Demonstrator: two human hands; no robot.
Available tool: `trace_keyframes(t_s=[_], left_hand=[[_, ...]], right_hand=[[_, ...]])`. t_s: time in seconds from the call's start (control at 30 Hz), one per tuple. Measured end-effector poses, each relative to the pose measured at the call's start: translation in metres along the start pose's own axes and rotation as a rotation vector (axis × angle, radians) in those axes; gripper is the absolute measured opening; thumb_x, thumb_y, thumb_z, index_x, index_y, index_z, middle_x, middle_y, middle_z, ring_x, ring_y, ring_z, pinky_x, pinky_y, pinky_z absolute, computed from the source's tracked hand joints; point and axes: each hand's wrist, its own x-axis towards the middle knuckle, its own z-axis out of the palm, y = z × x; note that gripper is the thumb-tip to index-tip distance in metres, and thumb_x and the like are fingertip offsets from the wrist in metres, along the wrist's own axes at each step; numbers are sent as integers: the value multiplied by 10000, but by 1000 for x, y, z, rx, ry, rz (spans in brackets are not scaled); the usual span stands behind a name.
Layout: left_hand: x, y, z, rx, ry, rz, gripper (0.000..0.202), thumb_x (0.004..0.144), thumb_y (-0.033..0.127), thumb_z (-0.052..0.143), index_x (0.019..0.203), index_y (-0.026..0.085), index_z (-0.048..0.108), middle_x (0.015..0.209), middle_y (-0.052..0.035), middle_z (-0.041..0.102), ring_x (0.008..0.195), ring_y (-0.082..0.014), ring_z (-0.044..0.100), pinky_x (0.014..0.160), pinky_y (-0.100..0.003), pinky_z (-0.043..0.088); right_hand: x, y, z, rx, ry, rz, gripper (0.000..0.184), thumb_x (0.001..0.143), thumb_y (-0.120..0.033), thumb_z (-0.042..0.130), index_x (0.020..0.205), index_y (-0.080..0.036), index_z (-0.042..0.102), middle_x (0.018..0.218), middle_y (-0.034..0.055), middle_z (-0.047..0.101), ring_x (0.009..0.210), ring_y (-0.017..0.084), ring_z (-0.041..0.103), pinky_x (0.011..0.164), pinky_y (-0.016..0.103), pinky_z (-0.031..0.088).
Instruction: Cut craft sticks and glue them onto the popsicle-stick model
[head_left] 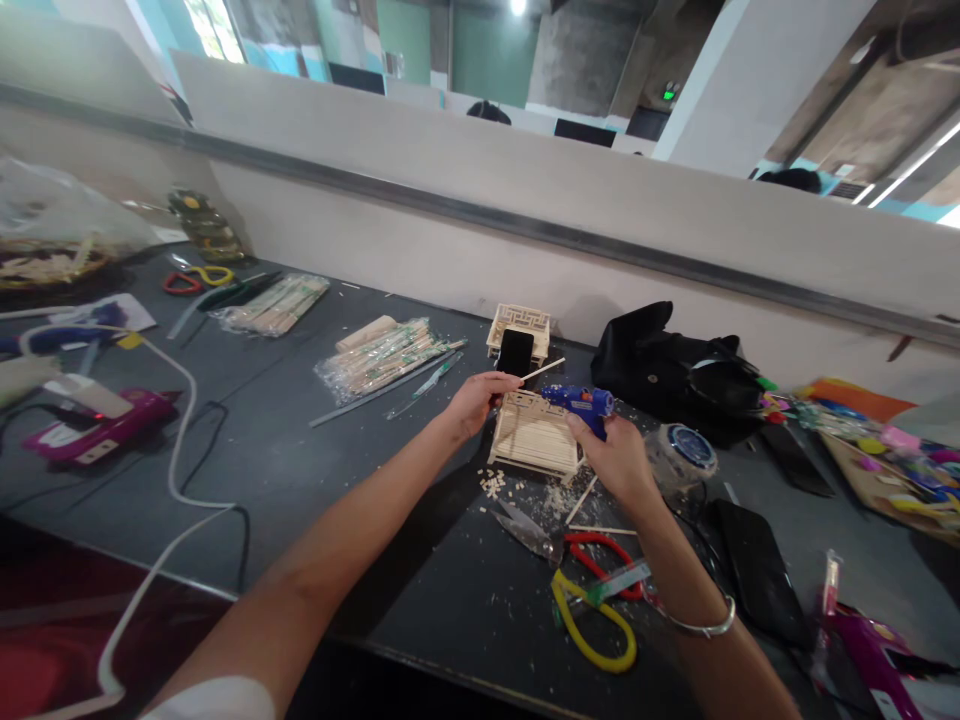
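1. Bagged sticks lie left of the left hand, presumably within reach.
2. The left hand pinches a thin stick, seemingly keeping its length clear.
3. Between both hands: a slatted wooden piece.
4. The right hand grips a glue gun.

Right hand wrapped round the glue gun – right forearm runs down and right from it. Left hand just left of the gun's nozzle, fingers pinched, pointing toward it. Left arm reaches in from the gun's lower left – hands near, not touching.
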Motion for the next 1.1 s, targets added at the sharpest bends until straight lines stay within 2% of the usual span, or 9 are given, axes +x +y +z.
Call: trace_keyframes(t_s=[0.43, 0.57, 0.93, 1.1], left_hand=[[0, 0, 1, -5, 3, 10, 142, 469, 208, 826, 558, 161, 726, 584, -15, 621, 532, -83, 430, 512, -252, 273], [0, 0, 1, 4, 0, 16, 143, 478, 211, 829, 564, 164, 725, 593, -20, 628, 541, -91, 443, 516, -260, 276], [0, 0, 1, 18, -3, 31, 112, 509, 215, 812, 562, 171, 723, 595, -23, 628, 556, -102, 457, 528, -274, 275], [0, 0, 0, 29, -7, 31, 109, 508, 216, 803, 578, 174, 731, 621, -28, 641, 572, -108, 466, 540, -275, 286]], right_hand=[[0, 4, -7, -60, -25, 54, 288, 783, -449, 559, 747, -201, 701, 757, 117, 756, 777, 298, 709, 669, 329, 505], [0, 1, -10, -45, -45, 92, 288, 767, -447, 549, 739, -198, 691, 760, 118, 757, 791, 304, 713, 693, 341, 505], [-2, 8, -15, -45, -42, 59, 337, 775, -490, 521, 709, -204, 688, 695, 109, 747, 748, 307, 711, 662, 343, 504], [-3, 9, -18, -29, -34, 52, 321, 766, -476, 528, 732, -203, 695, 760, 117, 763, 791, 312, 710, 678, 347, 506]])
